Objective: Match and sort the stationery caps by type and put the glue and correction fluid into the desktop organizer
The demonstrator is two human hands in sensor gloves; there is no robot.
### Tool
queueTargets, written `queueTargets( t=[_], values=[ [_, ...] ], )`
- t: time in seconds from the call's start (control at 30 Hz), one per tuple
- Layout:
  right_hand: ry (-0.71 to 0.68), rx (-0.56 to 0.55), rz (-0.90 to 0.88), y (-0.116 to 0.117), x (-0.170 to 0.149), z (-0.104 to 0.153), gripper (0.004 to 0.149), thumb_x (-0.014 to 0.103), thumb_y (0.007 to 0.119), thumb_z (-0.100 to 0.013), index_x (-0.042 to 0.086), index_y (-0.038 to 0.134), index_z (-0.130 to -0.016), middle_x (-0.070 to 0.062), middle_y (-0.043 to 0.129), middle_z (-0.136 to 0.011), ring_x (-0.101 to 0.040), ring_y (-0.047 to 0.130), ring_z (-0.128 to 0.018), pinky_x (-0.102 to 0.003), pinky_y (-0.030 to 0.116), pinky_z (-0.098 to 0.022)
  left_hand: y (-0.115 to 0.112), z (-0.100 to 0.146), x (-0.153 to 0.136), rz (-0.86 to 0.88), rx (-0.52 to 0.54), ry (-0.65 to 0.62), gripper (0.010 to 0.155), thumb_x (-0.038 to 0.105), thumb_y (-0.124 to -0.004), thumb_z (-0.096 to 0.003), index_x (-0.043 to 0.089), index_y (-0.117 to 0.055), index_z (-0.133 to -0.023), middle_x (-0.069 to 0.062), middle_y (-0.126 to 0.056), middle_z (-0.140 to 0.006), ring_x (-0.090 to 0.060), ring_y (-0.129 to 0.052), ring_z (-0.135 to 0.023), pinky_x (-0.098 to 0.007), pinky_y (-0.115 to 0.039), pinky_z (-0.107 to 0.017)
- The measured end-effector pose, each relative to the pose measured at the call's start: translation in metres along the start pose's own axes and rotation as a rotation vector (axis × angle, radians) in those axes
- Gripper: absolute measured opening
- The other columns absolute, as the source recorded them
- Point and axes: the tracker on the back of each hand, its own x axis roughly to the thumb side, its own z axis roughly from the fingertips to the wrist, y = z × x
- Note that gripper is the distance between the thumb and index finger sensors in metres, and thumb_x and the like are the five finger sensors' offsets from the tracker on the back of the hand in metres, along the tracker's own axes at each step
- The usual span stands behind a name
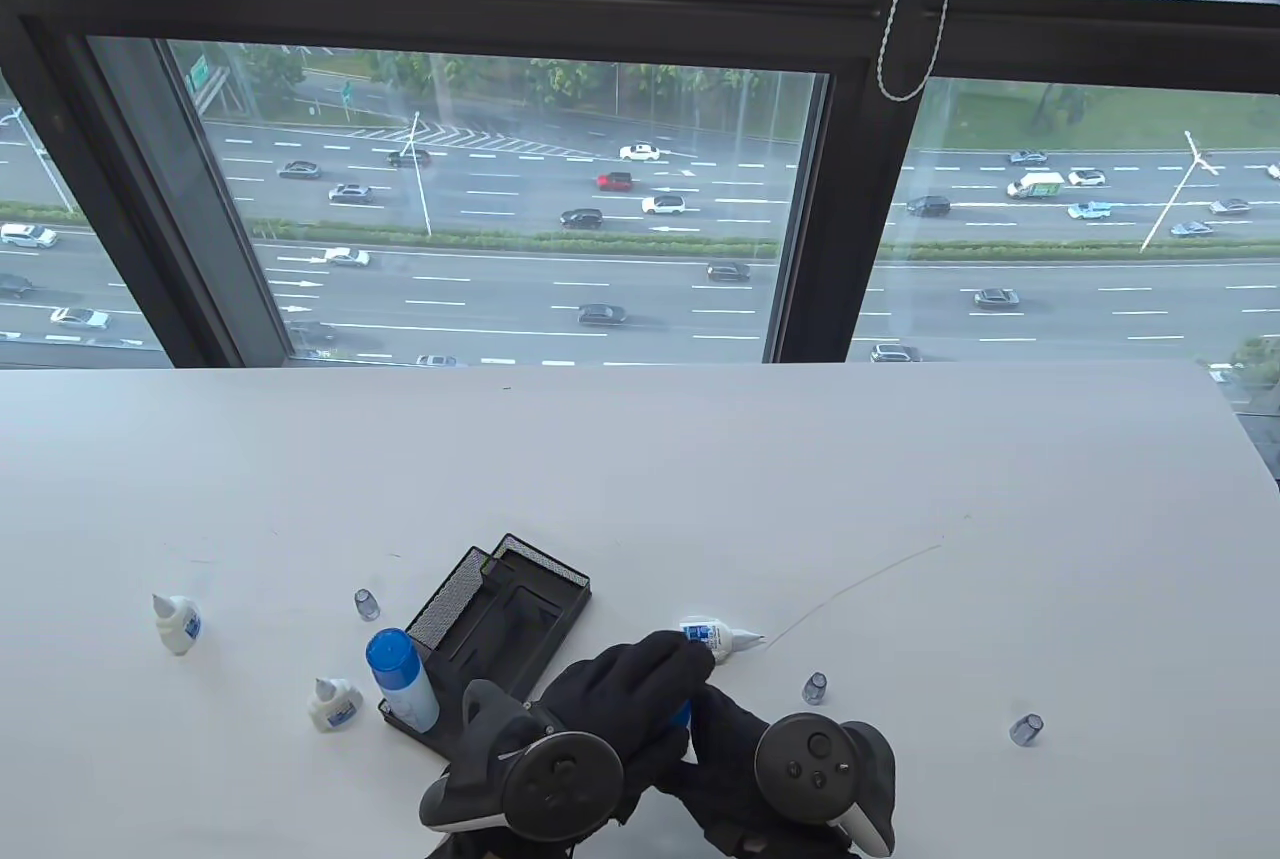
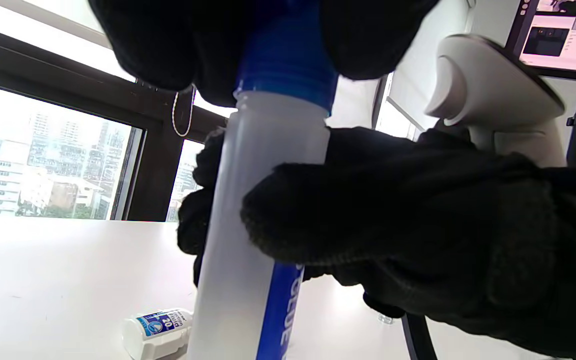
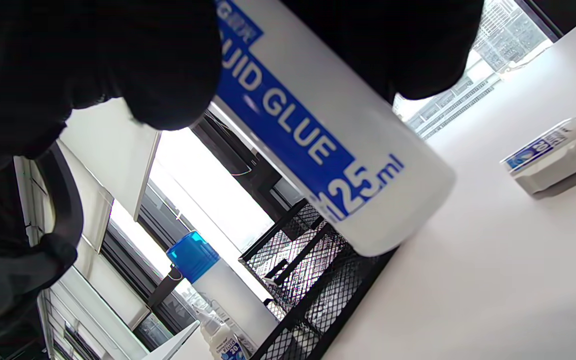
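Left wrist view: my left hand (image 2: pixel 208 45) grips the blue cap (image 2: pixel 288 55), my right hand (image 2: pixel 418 235) clamps the glue bottle (image 2: pixel 248 210). Cross-threading or squeezing could leak glue.

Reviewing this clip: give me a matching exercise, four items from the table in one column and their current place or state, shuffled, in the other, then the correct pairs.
Items
1. glue bottle with blue cap
2. liquid glue bottle
3. correction fluid bottle
4. far-right clear cap

Places or states
A. lying on its side on the table, just beyond the hands
B. held by the left hand and the right hand
C. standing alone on the table, right of the hands
D. standing upright in the near end of the black mesh organizer

Pairs: 1-D, 2-B, 3-A, 4-C
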Motion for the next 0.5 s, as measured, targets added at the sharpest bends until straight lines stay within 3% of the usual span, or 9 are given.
queueTargets(
  t=[0.1, 0.2, 0.27, 0.4, 0.43, 0.5],
  values=[
    [-0.005, -0.004, -0.004, 0.0, 0.001, 0.001, 0.073, 0.042, 0.089, -0.043, 0.015, 0.058, -0.104, -0.009, 0.079, -0.098, -0.035, 0.088, -0.085, -0.054, 0.07, -0.066, -0.006, 0.002, -0.002, -0.037, 0.148, 0.111, 0.085, 0.064, -0.075, -0.0505, 0.02, -0.047, -0.118, -0.014, -0.062, -0.12, -0.028, -0.085, -0.099, -0.052, -0.075, -0.069],
    [-0.011, -0.009, 0.003, 0.0, 0.002, 0.001, 0.073, 0.042, 0.089, -0.043, 0.015, 0.058, -0.104, -0.009, 0.079, -0.098, -0.034, 0.088, -0.085, -0.054, 0.07, -0.066, -0.008, 0.003, 0.0, -0.119, 0.228, 0.145, 0.081, 0.069, -0.073, -0.0477, 0.023, -0.058, -0.112, -0.007, -0.075, -0.108, -0.02, -0.094, -0.085, -0.048, -0.08, -0.065],
    [-0.01, -0.007, -0.002, 0.0, 0.001, 0.001, 0.073, 0.042, 0.089, -0.043, 0.015, 0.059, -0.104, -0.009, 0.079, -0.098, -0.035, 0.088, -0.084, -0.054, 0.07, -0.066, -0.007, 0.001, 0.004, -0.08, 0.166, 0.116, 0.069, 0.061, -0.072, -0.0549, 0.024, -0.06, -0.112, -0.008, -0.076, -0.107, -0.021, -0.096, -0.083, -0.049, -0.08, -0.064],
    [-0.011, -0.003, 0.046, 0.0, 0.0, 0.0, 0.073, 0.042, 0.089, -0.043, 0.015, 0.059, -0.103, -0.009, 0.079, -0.097, -0.035, 0.088, -0.084, -0.055, 0.07, -0.066, -0.005, -0.001, 0.01, -0.101, -0.033, 0.019, 0.063, 0.041, -0.067, -0.0615, 0.025, -0.046, -0.118, -0.015, -0.054, -0.124, -0.033, -0.08, -0.107, -0.056, -0.073, -0.072],
    [-0.01, -0.004, 0.042, 0.0, 0.0, 0.0, 0.073, 0.042, 0.089, -0.043, 0.015, 0.059, -0.103, -0.009, 0.079, -0.097, -0.035, 0.088, -0.084, -0.055, 0.07, -0.066, -0.005, -0.001, 0.011, -0.126, -0.017, 0.021, 0.064, 0.041, -0.067, -0.0615, 0.025, -0.044, -0.118, -0.016, -0.051, -0.125, -0.034, -0.077, -0.11, -0.058, -0.072, -0.072],
    [-0.013, 0.001, 0.012, 0.0, 0.001, 0.0, 0.073, 0.042, 0.089, -0.043, 0.015, 0.059, -0.103, -0.009, 0.079, -0.097, -0.035, 0.088, -0.085, -0.055, 0.07, -0.066, -0.006, 0.002, 0.01, -0.176, 0.103, 0.078, 0.08, 0.061, -0.07, -0.0555, 0.023, -0.04, -0.12, -0.016, -0.053, -0.124, -0.035, -0.078, -0.108, -0.057, -0.072, -0.072]
  ],
)
